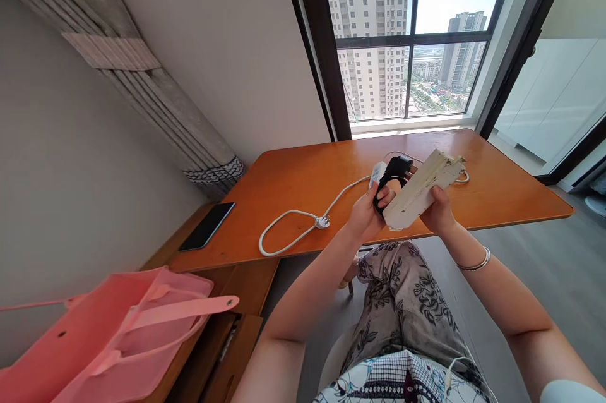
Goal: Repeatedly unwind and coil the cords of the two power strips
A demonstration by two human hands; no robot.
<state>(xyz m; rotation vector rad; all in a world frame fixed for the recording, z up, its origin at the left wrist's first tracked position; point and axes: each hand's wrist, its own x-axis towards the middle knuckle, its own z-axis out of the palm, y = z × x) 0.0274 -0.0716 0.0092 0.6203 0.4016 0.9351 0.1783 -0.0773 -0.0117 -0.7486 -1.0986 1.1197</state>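
Observation:
My left hand (370,212) is closed around a black plug-like piece with a looped black cord (396,170), just above the table. In my right hand (439,208) is a long off-white block (419,191), worn and stained, shaped like a power strip. It is held tilted, thumb on its near side, and its far face is hidden. The two held things overlap in view; whether they touch I cannot tell. Right behind my left hand shows the end of a white socket piece (377,173). From it a white cord runs left to a white plug (322,222) on the table.
The brown wooden table (293,175) stands before a window. A black tablet or phone (207,226) lies at its left end. Left and nearer is a pink bag-like container (118,327) with straps. An opened drawer (237,352) sits below. A white cord loop (464,177) lies right of the block.

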